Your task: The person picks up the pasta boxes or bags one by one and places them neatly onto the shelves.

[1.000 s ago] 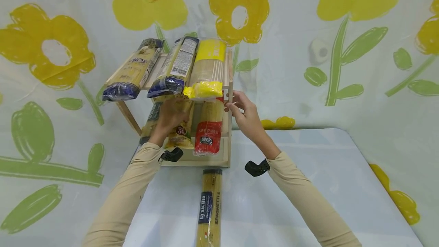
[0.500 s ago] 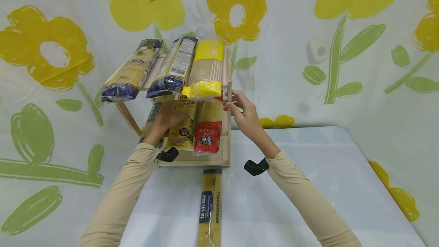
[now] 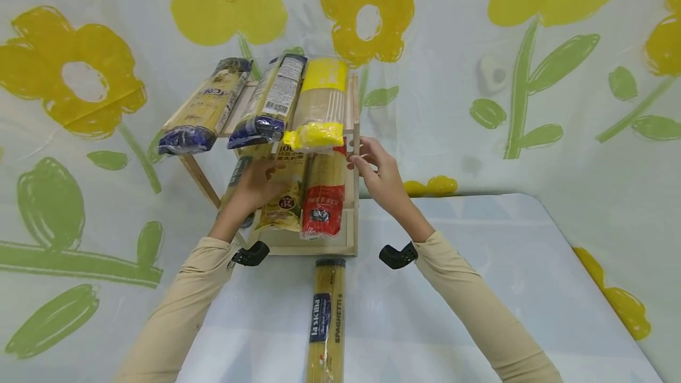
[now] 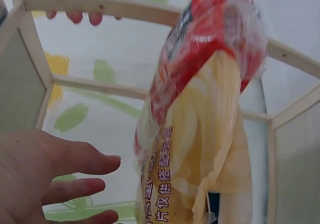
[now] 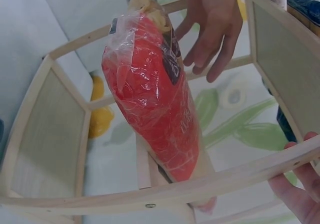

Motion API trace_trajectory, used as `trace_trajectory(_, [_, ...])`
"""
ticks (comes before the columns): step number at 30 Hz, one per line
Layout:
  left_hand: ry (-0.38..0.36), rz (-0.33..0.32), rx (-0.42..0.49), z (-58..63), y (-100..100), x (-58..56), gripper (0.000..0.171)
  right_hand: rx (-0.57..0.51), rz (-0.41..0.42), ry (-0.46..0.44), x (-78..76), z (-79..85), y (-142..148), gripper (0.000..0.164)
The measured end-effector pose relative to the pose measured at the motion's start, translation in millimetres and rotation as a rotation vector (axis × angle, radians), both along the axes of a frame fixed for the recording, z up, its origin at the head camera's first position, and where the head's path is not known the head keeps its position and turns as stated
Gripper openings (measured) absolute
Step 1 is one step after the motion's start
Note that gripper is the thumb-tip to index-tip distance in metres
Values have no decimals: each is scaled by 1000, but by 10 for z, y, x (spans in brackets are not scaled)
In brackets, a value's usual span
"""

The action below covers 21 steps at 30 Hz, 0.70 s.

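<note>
My left hand (image 3: 255, 185) hovers by the lower tier of a wooden rack (image 3: 348, 232), in front of a yellow pasta pack (image 3: 282, 194). Its fingers are spread, with a gap to that pack in the left wrist view (image 4: 182, 149). My right hand (image 3: 383, 179) holds the rack's right upright; in the right wrist view thumb and fingertips (image 5: 295, 196) lie on either side of the wooden bar. Between the hands, a red-ended spaghetti pack (image 3: 324, 203) lies sloping beside the yellow one. A dark-labelled pack (image 3: 237, 179) at the tier's left is partly hidden by my left hand.
On the top tier lie two blue-ended pasta packs (image 3: 204, 108) (image 3: 271, 99) and a yellow-ended noodle pack (image 3: 321, 102). A clear-wrapped spaghetti pack (image 3: 327, 324) lies on the pale table (image 3: 425, 312) before the rack. A flower-printed backdrop (image 3: 436, 75) stands behind.
My left hand has come off the yellow pasta pack, drawing back slightly left with fingers spread. That pack sits a little further right, nearer the red-ended one. My right hand stays at the upright.
</note>
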<state>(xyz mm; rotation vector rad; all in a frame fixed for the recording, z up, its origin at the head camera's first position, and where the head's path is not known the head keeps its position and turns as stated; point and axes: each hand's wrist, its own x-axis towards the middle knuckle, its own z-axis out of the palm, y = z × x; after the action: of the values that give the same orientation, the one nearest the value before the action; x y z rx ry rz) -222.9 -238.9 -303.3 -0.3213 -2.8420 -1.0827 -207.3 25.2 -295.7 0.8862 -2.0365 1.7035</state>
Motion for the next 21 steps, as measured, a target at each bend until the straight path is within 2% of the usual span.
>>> trace_trajectory(5, [3,-4,20,19,28,138,42,-5,4,-15,5,7,12,30])
trace_trajectory(13, [-10,28,-31,42,74,401,43,2,-3,-14,1,10,8,29])
trace_trajectory(21, [116,-8,-23,6,69,593,40,1,-8,-13,3,14,9,30])
